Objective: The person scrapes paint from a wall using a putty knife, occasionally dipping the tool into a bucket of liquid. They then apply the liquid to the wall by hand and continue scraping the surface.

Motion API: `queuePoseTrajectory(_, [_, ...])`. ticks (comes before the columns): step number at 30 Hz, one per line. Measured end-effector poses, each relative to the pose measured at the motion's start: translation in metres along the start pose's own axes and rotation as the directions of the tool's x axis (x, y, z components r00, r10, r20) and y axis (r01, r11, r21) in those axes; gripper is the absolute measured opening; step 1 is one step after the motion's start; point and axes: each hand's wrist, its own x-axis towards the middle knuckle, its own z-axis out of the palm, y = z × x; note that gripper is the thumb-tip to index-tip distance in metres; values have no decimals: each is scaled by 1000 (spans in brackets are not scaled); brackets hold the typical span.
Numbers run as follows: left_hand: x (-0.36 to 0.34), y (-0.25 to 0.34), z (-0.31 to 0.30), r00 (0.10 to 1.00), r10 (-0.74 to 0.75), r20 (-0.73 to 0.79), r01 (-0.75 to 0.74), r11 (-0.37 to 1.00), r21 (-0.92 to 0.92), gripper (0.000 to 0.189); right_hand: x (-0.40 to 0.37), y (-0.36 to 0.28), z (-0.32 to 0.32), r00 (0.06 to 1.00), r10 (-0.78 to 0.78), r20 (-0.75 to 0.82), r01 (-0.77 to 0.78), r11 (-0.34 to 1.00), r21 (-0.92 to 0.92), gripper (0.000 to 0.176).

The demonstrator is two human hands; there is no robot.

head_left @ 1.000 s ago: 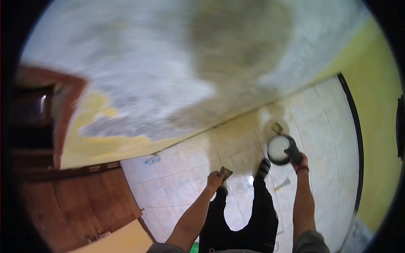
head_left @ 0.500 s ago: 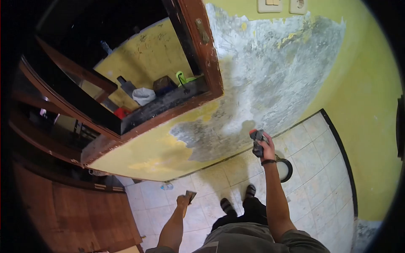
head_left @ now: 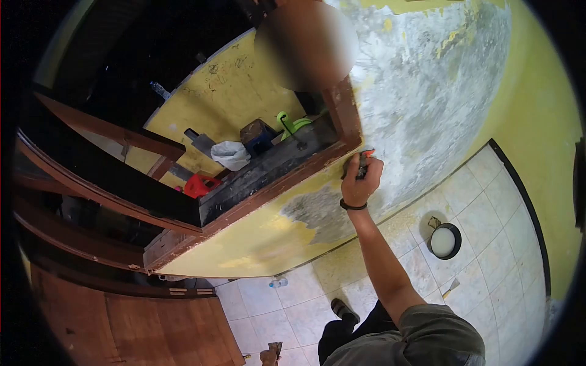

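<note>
My right hand [head_left: 363, 183] is closed around a dark grey, hand-sized object with a red edge [head_left: 354, 166], whose kind I cannot make out. It is at the wall, just below the lower right corner of the brown window frame [head_left: 348, 116]. Around it the wall [head_left: 421, 104] is patchy grey and white, with scraps of yellow paint. Low at the bottom edge of the view, my left hand [head_left: 267, 357] grips a scraper [head_left: 276, 348] with its blade pointing up. That hand is partly cut off and away from the wall.
A dark-rimmed bucket of white stuff [head_left: 444, 242] stands on the tiled floor, a second scraper [head_left: 452, 288] lying near it. A plastic bottle [head_left: 278, 282] lies by the wall. On the sill [head_left: 274, 160] are a white bag [head_left: 231, 156] and a green item [head_left: 292, 126].
My right hand has moved up and left with the dark object, from lower on the wall to the window frame's corner. My left hand, still holding the scraper, now appears lower in view.
</note>
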Motion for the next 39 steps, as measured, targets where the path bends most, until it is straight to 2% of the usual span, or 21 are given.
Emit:
queuePoseTrajectory(1, [8,-5,-4,1000,-8,6,8,1000,-23,46,-5,-3,6,995,77,-56,-80,996,-47,21])
queuePoseTrajectory(3, [34,-8,-21,1000,-9,13,9,998,-57,46,-18,-23,20,989,24,-144,-40,993,-112,18])
queuePoseTrajectory(7, [77,-5,-34,998,-8,63,15,993,-117,46,-99,-79,40,996,-88,22,91,985,-148,18])
queuePoseTrajectory(9, [88,-13,-38,996,-23,87,35,989,-145,46,-133,-108,48,968,-234,93,240,970,-47,20])
queuePoseTrajectory(12, [118,4,-37,993,-3,117,24,983,-182,46,-128,-112,44,955,-264,136,276,958,-77,18])
queuePoseTrajectory(14, [93,68,-59,992,124,36,-120,989,-89,45,-107,-89,47,981,-195,-1,193,971,-143,16])
queuePoseTrajectory(16, [97,97,-75,975,223,10,-221,971,-95,45,-67,-83,40,989,-7,-145,-9,994,-112,19])
queuePoseTrajectory(18, [99,102,-82,951,308,-17,-308,945,-111,46,-35,-43,35,961,-3,-275,-75,959,-272,22])
queuePoseTrajectory(19, [105,96,-89,930,364,-45,-365,904,-221,46,-8,-25,27,937,182,-297,-264,927,-267,29])
queuePoseTrajectory(20, [107,92,-93,905,417,-88,-422,847,-324,46,10,-20,22,920,229,-319,-325,900,-291,31])
queuePoseTrajectory(22, [113,67,-99,926,372,-64,-369,857,-359,44,6,-30,29,899,279,-338,-387,866,-315,34])
queuePoseTrajectory(24, [121,40,-98,956,290,-39,-285,894,-347,41,-12,-43,42,877,209,-432,-364,877,-314,34])
queuePoseTrajectory(26, [136,8,-90,972,236,-4,-224,919,-323,43,-61,-72,61,901,66,-429,-218,924,-316,27])
queuePoseTrajectory(27, [145,-10,-87,984,179,15,-167,940,-299,44,-90,-91,66,914,137,-382,-267,912,-312,23])
queuePoseTrajectory(29, [154,-27,-80,986,158,58,-139,959,-248,47,-148,-126,75,964,81,-253,-144,960,-241,19])
queuePoseTrajectory(31, [153,-31,-80,976,106,189,-76,984,-161,51,-188,-133,74,979,-181,-90,162,969,-184,13])
queuePoseTrajectory(33, [148,-17,-73,977,74,199,-61,995,-74,53,-181,-127,63,971,-238,-36,230,962,-149,13])
queuePoseTrajectory(35, [143,3,-77,968,195,158,-204,978,42,52,-143,-100,62,986,-27,-167,-26,950,-310,13])
queuePoseTrajectory(36, [154,12,-81,956,249,155,-275,943,186,48,-107,-89,57,940,177,-292,-264,918,-294,17])
queuePoseTrajectory(37, [164,13,-80,924,350,154,-358,933,28,43,-70,-65,50,891,226,-393,-354,888,-293,26])
queuePoseTrajectory(39, [163,35,-84,927,371,50,-371,928,-11,36,-10,-10,31,869,276,-410,-446,797,-407,36])
